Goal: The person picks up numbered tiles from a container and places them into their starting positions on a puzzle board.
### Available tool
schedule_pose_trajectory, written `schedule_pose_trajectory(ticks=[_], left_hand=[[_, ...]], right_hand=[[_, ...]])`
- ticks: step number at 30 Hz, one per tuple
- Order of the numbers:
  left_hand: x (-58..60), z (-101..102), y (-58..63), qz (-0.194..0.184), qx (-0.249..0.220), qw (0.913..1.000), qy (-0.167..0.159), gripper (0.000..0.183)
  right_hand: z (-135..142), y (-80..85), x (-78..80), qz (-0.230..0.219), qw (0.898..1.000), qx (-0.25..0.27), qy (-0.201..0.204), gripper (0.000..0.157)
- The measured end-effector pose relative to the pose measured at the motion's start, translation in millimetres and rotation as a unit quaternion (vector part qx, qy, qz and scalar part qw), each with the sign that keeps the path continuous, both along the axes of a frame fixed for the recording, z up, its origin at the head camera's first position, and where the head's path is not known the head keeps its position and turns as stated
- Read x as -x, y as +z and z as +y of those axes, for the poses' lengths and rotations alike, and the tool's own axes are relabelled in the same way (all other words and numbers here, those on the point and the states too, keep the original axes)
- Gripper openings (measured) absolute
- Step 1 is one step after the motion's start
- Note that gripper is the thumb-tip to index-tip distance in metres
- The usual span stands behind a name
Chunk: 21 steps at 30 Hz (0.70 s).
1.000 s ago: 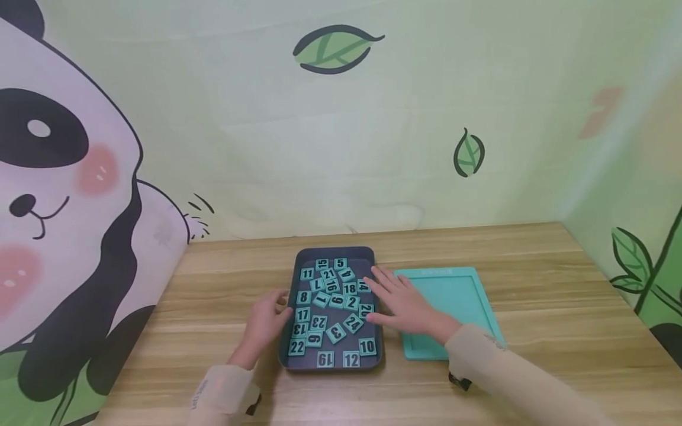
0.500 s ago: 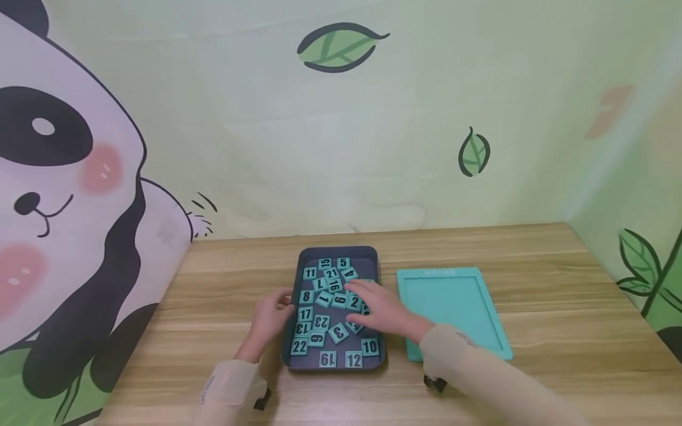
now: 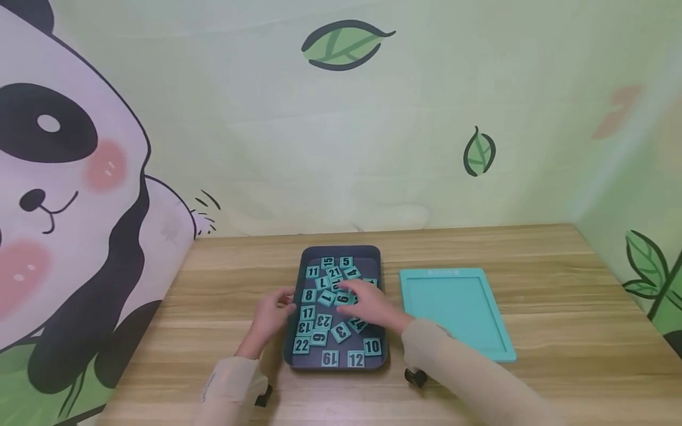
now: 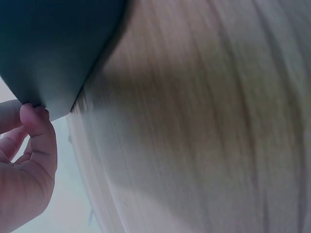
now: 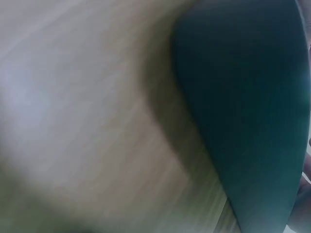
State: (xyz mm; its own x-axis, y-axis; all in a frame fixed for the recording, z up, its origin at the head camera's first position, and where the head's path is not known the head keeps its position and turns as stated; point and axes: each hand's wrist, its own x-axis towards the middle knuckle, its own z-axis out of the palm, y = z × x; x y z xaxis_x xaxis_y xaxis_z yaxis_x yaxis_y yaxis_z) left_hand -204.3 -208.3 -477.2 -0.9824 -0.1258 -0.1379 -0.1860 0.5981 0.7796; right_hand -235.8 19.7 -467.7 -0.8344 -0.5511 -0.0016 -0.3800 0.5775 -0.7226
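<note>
A dark blue tray (image 3: 341, 251) stands on the wooden table, also filling the upper left of the left wrist view and the right side of the right wrist view. Scattered over its floor are several turquoise number tiles, among them a 3 tile (image 3: 341, 332) and a 17 tile (image 3: 307, 313). My left hand (image 3: 270, 316) pinches the tray's left rim; thumb and fingers show there in the left wrist view. Over the tray's right half hovers my right hand (image 3: 370, 305), thumb and fingers apart around the middle tiles. It covers some tiles; contact cannot be told.
A turquoise square frame board (image 3: 453, 307) with a raised border lies right of the tray, partly under the right forearm. The wooden table (image 3: 559, 313) meets a wall (image 3: 256, 148) printed with a panda and leaves behind it.
My right hand has moved left from the tray's right rim to above its middle tiles, its spread fingers drawing closer together. The left hand has stayed at the tray's left rim.
</note>
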Motion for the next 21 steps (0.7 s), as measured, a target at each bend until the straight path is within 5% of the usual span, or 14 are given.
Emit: schedule_pose_trajectory(ticks=[10, 21], left_hand=[[1.1, -0.6, 0.0, 0.008, -0.001, 1.0, -0.004, 0.035], [0.1, 0.2, 0.9, 0.002, -0.004, 1.0, 0.0, 0.035]], right_hand=[[-17.0, -5.5, 11.2, -0.043, 0.999, 0.012, 0.004, 0.046], [-30.9, -13.5, 18.3, 0.059, 0.993, -0.103, 0.011, 0.039]])
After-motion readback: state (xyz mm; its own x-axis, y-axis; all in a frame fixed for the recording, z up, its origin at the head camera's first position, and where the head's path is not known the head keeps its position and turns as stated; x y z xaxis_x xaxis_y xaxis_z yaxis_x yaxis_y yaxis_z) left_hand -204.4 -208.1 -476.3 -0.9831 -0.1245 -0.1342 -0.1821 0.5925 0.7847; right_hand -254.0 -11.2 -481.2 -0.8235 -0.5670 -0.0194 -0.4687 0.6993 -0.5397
